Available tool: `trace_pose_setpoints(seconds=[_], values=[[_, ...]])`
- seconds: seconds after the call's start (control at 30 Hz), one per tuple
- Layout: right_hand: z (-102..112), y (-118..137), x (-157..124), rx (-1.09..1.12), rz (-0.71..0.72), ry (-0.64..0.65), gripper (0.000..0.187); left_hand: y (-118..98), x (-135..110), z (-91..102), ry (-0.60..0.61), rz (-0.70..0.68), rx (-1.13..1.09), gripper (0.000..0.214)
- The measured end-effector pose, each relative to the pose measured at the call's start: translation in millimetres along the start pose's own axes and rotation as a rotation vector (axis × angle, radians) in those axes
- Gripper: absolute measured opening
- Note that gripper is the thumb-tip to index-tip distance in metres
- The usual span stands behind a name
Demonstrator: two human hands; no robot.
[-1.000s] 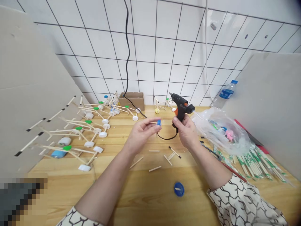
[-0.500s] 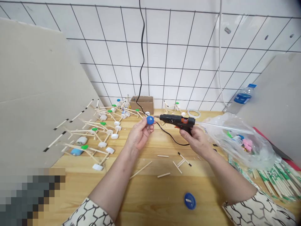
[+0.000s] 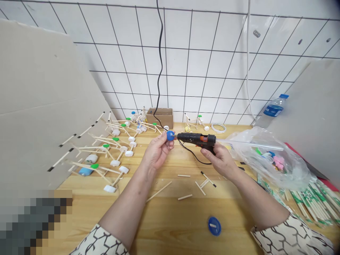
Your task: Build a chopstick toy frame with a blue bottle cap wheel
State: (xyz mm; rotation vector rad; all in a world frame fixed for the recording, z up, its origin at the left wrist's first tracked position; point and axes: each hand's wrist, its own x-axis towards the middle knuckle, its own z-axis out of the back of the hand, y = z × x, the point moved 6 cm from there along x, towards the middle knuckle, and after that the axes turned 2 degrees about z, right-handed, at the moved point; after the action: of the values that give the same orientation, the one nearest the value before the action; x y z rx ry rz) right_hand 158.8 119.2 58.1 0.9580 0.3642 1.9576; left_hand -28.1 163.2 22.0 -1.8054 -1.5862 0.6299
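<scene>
While both hands were raised above the table (image 3: pixel 164 219), the left hand (image 3: pixel 158 150) pinched a blue cap (image 3: pixel 170 135) between thumb and fingers. The right hand (image 3: pixel 220 161) gripped a black glue gun (image 3: pixel 196 139) by its handle, the nozzle (image 3: pixel 175 135) just beside the cap. Stick models (image 3: pixel 106 156) lay left of the hands.

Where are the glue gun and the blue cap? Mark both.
Black glue gun (image 3: pixel 196 138), head view, point on its barrel.
Blue plastic bottle cap (image 3: pixel 170 135), head view, point on its blue face.
</scene>
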Motion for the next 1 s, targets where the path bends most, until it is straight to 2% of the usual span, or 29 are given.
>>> trace_pose_setpoints(seconds=[0.37, 0.73, 1.0], values=[[0.0, -4.6, -0.3, -0.025, -0.022, -0.027, 0.035, -0.9, -0.4, -0.5, -0.007, -0.003, 0.009, 0.021], [-1.2, -2.5, -1.2, -0.043, -0.021, 0.015, 0.036, -1.2, 0.6, 0.6, 0.0, -0.025, 0.009, 0.023], [-2.3, 0.1, -0.9, 0.021, 0.042, 0.035, 0.038, -1.7, -0.2, 0.0, -0.005, -0.027, 0.02, 0.022]])
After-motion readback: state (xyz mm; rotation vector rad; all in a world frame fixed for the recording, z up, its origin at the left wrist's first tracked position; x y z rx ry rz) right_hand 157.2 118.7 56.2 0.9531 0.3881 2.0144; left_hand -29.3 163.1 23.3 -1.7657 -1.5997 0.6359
